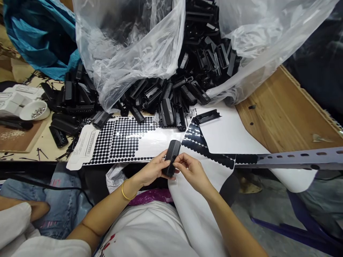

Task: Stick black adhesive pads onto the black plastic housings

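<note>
We've got a table [44,144] with a big clear plastic bag [139,57] slumped at the back, a messy pile of black plastic parts [167,112] around it, then a white sticker sheet [152,142]. Our left hand [154,168] is gripping a black case [173,150] by the sheet's near edge; our right hand [192,169] has its fingertips bunched at the case, can't tell if they're pinching anything. Tiniest: round black stickers [124,139] on the sheet.

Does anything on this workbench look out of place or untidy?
Yes, slightly. Two small black pieces lie alone on the brown wooden board, away from the large pile of black plastic casings. At left, thin black scraps are scattered on the beige tabletop.
</note>
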Available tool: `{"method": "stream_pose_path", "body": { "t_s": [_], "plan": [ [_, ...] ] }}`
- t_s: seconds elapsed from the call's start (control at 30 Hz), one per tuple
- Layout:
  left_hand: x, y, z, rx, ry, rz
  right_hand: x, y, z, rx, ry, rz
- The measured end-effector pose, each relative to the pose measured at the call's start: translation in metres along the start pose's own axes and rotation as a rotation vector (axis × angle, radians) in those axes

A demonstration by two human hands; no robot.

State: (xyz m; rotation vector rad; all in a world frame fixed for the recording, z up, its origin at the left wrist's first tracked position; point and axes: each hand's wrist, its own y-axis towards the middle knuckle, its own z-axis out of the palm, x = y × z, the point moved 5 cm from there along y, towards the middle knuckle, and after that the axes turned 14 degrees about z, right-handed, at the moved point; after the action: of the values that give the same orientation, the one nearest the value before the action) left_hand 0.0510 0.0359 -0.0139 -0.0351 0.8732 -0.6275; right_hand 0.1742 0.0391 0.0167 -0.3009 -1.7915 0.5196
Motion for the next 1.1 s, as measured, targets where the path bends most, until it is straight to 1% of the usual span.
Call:
{"method": "stream_pose_path", "body": {
  "t_s": [0.1,0.27,0.43,0.6,0.73,0.87,0.93,1.03,1.1],
  "plan": [
    [0.000,0.000,0.000,0.013,0.024,-0.012,0.000,0.001,0.000,-0.044,-0.068,-0.023],
    [-0.004,0.000,0.001,0.063,0.179,0.065,0.001,0.001,0.003,-0.089,-0.150,-0.069],
    [-0.006,0.000,0.001,0.081,0.256,0.089,0.009,-0.001,0.006,-0.118,-0.230,-0.114],
    [-0.004,-0.001,0.000,0.032,0.252,0.119,0.008,0.001,0.009,-0.146,-0.332,-0.122],
    [-0.001,-0.002,-0.001,-0.024,0.232,0.132,0.007,0.003,0.010,-0.140,-0.381,-0.133],
    [-0.001,-0.001,-0.001,-0.046,0.243,0.160,0.008,0.002,0.016,-0.138,-0.423,-0.154],
    [-0.001,-0.001,-0.002,-0.053,0.257,0.169,0.006,0.003,0.018,-0.154,-0.439,-0.141],
    [-0.002,-0.007,-0.008,-0.033,0.305,0.156,-0.001,0.005,0.012,-0.232,-0.450,-0.090],
    [-0.004,-0.014,-0.016,0.028,0.433,0.136,-0.005,0.005,0.002,-0.292,-0.482,-0.107]
  ]
}}
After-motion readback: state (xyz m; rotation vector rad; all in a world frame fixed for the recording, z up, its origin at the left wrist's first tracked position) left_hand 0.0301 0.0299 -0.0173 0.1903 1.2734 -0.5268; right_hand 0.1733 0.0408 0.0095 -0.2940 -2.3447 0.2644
